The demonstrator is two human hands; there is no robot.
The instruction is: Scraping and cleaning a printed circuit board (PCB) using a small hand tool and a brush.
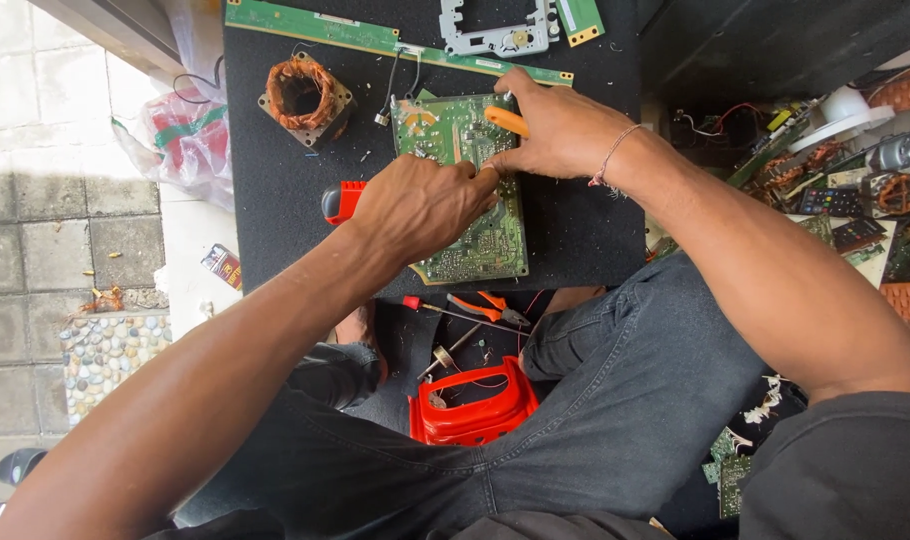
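Beside a copper coil (302, 92) and long green strip board (375, 38) on the tabletop (275, 200), our left hand (420, 205) presses clenched on the circuit board (475, 230) while our right hand (560, 130) grasps an orange-handled tool (506, 121) over it.

- Two bare hands, left hand (420, 207) and right hand (560, 128), both on one green circuit board (480, 235).
- One orange-handled tool (506, 121) above that board, in the right hand.
- One copper coil (304, 95) left of the board.
- One long green strip board (375, 38) beyond it.
- One grey metal frame (495, 30) beyond it too.
- One red basket (472, 405) nearer than the board.
- One orange-handled pliers (487, 308) just below the board.
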